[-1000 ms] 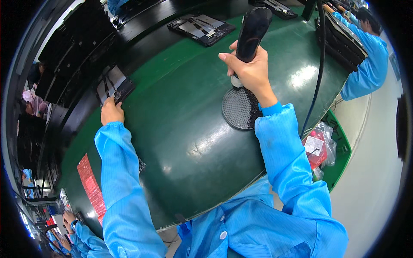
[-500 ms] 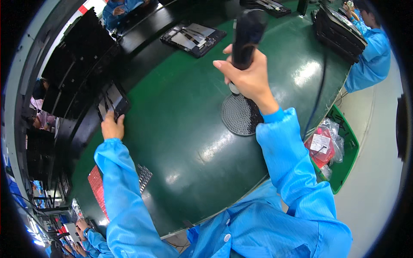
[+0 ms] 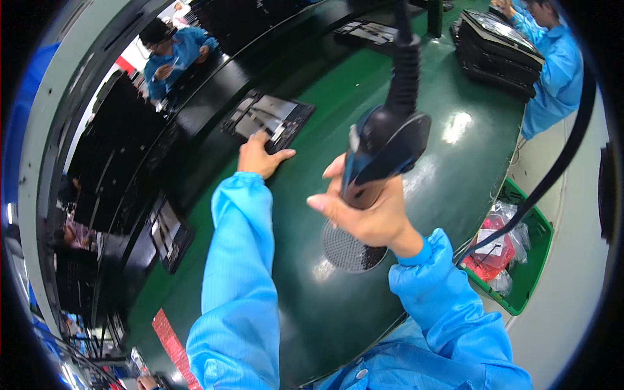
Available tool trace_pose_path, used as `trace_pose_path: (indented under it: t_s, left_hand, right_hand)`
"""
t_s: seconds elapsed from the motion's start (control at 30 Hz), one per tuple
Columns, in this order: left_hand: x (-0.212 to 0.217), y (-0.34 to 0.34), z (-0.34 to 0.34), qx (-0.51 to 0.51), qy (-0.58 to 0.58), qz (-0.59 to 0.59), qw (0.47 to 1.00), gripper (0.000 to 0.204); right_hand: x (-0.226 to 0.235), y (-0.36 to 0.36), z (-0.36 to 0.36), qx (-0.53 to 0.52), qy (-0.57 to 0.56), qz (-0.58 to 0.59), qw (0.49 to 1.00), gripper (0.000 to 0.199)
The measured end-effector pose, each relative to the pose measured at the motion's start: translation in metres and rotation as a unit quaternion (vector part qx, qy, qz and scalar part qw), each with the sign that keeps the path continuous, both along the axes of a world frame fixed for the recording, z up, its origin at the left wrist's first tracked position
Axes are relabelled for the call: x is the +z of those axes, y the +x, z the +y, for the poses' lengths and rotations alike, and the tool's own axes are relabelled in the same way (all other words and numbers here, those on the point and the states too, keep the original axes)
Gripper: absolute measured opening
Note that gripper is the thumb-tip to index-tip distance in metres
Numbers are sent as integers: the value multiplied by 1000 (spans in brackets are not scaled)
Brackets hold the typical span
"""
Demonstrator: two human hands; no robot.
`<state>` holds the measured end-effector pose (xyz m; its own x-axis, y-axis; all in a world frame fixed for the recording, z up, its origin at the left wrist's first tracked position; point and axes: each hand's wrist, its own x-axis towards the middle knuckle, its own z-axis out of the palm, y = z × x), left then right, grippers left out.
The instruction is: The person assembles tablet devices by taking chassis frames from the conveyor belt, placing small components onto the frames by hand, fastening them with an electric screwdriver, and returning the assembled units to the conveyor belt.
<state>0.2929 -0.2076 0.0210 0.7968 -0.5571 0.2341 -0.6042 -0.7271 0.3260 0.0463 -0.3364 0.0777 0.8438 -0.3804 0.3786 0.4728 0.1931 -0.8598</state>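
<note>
In my right hand is a corded electric screwdriver, dark bodied with a ribbed cable sleeve at the top. My fingers are wrapped round its lower body, and its tip is mostly hidden by the hand. Beneath, on the green table, lies a round grey dimpled tray with tiny black pieces on its right side. My left hand touches the near edge of a flat black device with silvery inner parts exposed. Its fingers rest over the edge, and the thumb is spread to the right.
Similar opened devices lie at the left and far back. A stack of black panels stands at far right beside a co-worker. A green bin holds bagged parts. Red bubble wrap lies near left. The black cord arcs rightward.
My left hand has left the device on the left and reached the middle one. My right hand keeps the screwdriver, now tilted differently. The whole view has shifted.
</note>
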Motion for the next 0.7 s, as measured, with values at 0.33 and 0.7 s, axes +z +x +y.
trace_pose_path:
  t_s: [0.33, 0.7]
  left_hand:
    - [16, 26, 37, -75, 141, -52, 986, 38]
    - [39, -214, 148, -69, 144, -127, 979, 57]
  right_hand:
    - [7, -1, -7, 6, 34, -23, 999, 22]
    - [6, -5, -9, -20, 10, -27, 999, 26]
